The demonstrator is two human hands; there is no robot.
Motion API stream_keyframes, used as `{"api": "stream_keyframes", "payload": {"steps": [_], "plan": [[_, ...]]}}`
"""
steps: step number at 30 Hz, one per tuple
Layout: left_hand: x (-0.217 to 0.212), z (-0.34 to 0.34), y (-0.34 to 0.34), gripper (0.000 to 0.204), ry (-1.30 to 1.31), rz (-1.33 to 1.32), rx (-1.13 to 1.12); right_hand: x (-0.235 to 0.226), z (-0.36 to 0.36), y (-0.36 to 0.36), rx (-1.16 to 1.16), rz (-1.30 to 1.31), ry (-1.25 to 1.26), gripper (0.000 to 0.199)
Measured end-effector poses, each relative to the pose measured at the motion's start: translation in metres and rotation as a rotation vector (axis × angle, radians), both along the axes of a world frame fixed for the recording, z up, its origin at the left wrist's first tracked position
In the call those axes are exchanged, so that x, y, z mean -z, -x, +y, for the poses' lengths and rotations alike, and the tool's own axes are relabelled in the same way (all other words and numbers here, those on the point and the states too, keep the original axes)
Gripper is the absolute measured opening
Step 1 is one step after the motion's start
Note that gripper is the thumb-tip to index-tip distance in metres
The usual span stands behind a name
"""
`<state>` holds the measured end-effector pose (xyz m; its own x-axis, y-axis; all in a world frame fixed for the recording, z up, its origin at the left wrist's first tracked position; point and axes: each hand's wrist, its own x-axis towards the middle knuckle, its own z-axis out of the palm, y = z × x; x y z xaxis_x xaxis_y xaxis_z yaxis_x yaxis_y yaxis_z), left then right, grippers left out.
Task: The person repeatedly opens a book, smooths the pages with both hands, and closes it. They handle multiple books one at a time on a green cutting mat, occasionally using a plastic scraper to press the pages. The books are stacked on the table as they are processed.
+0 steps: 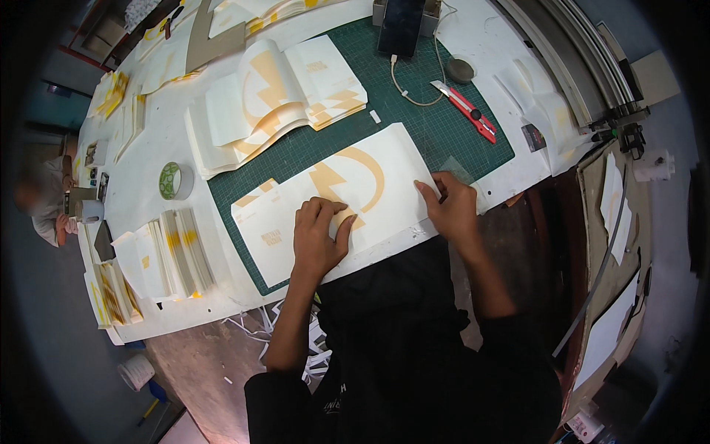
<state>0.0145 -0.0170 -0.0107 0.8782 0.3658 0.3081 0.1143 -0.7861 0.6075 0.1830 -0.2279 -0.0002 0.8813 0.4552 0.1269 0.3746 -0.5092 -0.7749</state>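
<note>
A white sheet (296, 207) printed with a yellow-gold arc and zigzag shape lies on the green cutting mat (444, 133) at the table's near edge. My left hand (318, 237) presses flat on the sheet's lower middle, fingers spread over the yellow shape. My right hand (450, 203) rests on the sheet's right end, fingertips pinching or pressing its corner beside a small clear plastic piece (457, 169). Neither hand lifts anything off the table.
A pile of similar printed sheets (281, 96) lies behind. A red utility knife (466, 109), a dark phone on a cable (401, 26) and a tape roll (176, 180) sit nearby. Stacked sheets (166, 255) stand left. Another person (44, 207) sits far left.
</note>
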Motion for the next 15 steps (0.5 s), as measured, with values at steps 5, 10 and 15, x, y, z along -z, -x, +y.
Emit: {"api": "stream_keyframes", "payload": {"steps": [5, 10, 15], "plan": [[-0.003, 0.001, -0.003, 0.023, 0.021, -0.001, 0.010, 0.002, 0.016, 0.050, -0.195, -0.371, -0.139, 0.041], [-0.007, 0.000, -0.006, 0.024, 0.058, 0.093, -0.015, 0.007, 0.026, 0.071, -0.333, -0.472, 0.032, 0.059], [-0.006, -0.001, -0.006, 0.025, 0.090, 0.089, -0.024, 0.004, 0.023, 0.067, -0.297, -0.456, -0.006, 0.051]]}}
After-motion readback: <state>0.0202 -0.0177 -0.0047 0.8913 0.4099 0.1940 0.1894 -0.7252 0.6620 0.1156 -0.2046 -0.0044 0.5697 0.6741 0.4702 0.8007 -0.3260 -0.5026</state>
